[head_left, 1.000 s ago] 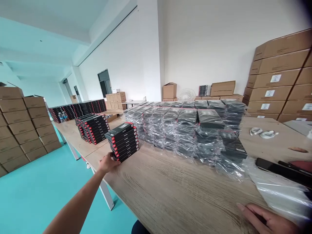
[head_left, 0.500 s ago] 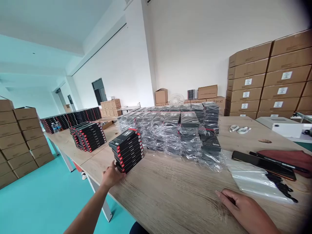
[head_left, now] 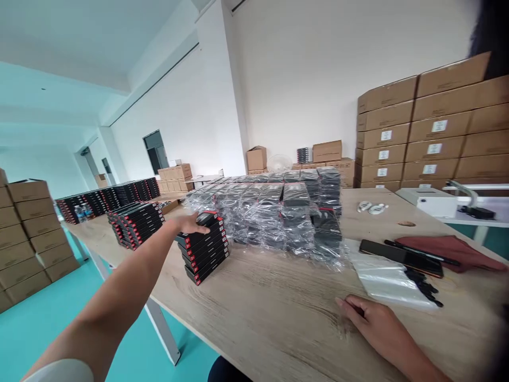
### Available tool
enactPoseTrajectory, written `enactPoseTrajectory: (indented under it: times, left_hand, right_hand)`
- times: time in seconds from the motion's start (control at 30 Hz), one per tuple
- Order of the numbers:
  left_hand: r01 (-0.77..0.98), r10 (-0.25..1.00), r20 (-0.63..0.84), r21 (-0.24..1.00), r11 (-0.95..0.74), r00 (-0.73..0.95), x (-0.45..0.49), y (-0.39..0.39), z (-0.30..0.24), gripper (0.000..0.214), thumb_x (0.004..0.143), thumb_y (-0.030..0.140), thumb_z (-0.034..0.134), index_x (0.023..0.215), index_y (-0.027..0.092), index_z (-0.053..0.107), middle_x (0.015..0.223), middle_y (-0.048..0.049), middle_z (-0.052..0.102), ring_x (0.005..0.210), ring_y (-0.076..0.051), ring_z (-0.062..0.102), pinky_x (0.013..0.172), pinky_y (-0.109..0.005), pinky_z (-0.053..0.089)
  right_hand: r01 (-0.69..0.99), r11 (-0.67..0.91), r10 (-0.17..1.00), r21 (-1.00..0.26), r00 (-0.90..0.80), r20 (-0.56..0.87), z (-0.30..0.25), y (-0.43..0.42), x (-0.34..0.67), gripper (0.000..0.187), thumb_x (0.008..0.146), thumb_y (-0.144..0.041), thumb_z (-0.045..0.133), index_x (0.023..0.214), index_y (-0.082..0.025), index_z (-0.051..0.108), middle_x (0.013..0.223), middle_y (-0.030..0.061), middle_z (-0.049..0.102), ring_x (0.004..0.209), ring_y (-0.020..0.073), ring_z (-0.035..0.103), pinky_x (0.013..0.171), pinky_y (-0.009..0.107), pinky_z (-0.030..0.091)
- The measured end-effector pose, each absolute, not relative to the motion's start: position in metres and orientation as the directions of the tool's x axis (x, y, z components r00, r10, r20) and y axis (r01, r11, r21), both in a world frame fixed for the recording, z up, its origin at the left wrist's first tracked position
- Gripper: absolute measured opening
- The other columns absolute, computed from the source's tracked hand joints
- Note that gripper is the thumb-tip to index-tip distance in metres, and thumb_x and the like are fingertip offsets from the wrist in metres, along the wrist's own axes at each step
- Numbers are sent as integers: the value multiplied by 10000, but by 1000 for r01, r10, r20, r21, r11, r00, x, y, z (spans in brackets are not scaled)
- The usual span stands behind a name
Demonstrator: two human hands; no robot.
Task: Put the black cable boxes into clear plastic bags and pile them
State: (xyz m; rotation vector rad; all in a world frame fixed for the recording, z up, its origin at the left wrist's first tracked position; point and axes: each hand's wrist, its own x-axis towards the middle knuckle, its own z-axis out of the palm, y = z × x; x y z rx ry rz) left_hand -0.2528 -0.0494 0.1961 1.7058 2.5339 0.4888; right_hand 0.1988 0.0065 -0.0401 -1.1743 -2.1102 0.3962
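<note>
Stack of black boxes with red edges (head_left: 204, 260) is the item in focus. Wide view: long wood-grain tabletop (head_left: 274, 313), wall of cardboard cartons (head_left: 421, 132) far beyond the right hand (head_left: 376, 323), and a second carton pile (head_left: 27, 233) on the floor, out left of the left hand (head_left: 189, 224). Shrink-wrapped block of black boxes (head_left: 262, 212) sits ahead and to the right of the left hand. Loose stack of similar boxes (head_left: 135, 225) lies left of that hand, beside the forearm. Key relation: the focus stack sits directly under and just right of the left hand. Fingers are extended flat across the top box, hand open, no visible grip; contact looks likely, but the fingers hide the exact edge. Boxes lie flat, long axis running across the view and rising slightly to the right; stack is a bit skewed, not squared. Left hand is clearly the nearer one. Right hand is well apart, off to the right, resting on the tabletop, fingers loosely open, holding nothing. Just beyond its fingertips: clear plastic bag (head_left: 387, 281), then a phone (head_left: 401, 258) and a red cloth (head_left: 449, 252). Small black pieces at the bag's right edge (head_left: 423, 286) are too small to identify.
</note>
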Motion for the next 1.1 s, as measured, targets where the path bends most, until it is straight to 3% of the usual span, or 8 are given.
enactPoseTrajectory:
  times: [0.17,0.27,0.37,0.47,0.57,0.73,0.9,1.1]
  left_hand:
    - [941,921,277,278,194,-272,-230,-63,177,941,454,281,799,1325,163,462,1354,-167,517,1278,-407,417,1033,-444,330]
    - [712,991,133,697,-86,-9,-199,-80,158,843,527,338,739,1320,233,474,1250,-59,604,1174,-349,526,980,-397,399]
    - [124,940,-111,990,74,323,-134,-78,120,726,588,492,628,1208,119,566,1101,-151,659,1035,-367,602,864,-457,468]
    - [-296,860,-106,912,283,498,-61,-47,73,760,658,623,547,1191,82,571,1053,-178,667,981,-335,632,859,-457,478]
    - [-416,807,-204,772,481,554,-1,-18,36,774,718,720,479,1120,72,610,891,-151,699,825,-271,668,793,-392,511]
    - [-347,764,-425,709,615,485,46,-13,0,572,779,592,556,1050,97,651,766,-94,708,707,-210,672,727,-301,521]
    - [-352,624,-252,645,678,740,29,-13,-16,621,777,609,530,1017,51,660,888,-173,706,798,-252,679,732,-334,524]
    - [-318,542,-177,646,693,821,23,4,-22,686,776,700,455,1037,99,660,918,-144,692,722,-226,675,537,-271,488]
  right_hand:
    - [613,543,828,-573,-278,487,-35,-9,198,414,854,-456,412,515,-218,434,511,7,511,527,159,493,535,266,379]
    - [575,524,844,-629,-251,474,-38,-5,195,269,848,-386,444,666,-215,546,567,-5,536,542,148,488,554,255,392]
    - [519,491,861,-700,-166,481,-41,2,197,210,847,-354,445,915,-211,584,630,-6,554,559,155,501,576,266,427]
    - [518,458,848,-722,-11,530,-36,0,205,303,880,-388,408,1040,-188,570,744,39,596,660,183,558,653,300,473]
    - [643,512,694,-571,82,715,-17,-19,206,418,907,-389,376,1242,-171,498,1093,136,593,1010,260,562,890,413,444]
    - [777,620,558,-108,-340,757,9,-28,198,557,864,-432,474,1392,-270,396,1431,95,397,1328,328,308,1099,526,177]
    - [890,89,678,-447,275,682,-1,24,253,475,915,-433,365,1311,-202,489,1387,140,431,1247,323,379,1006,539,270]
    - [811,-118,901,-574,330,281,1,94,280,456,839,-460,530,1213,-205,583,1268,137,562,1200,350,438,957,512,330]
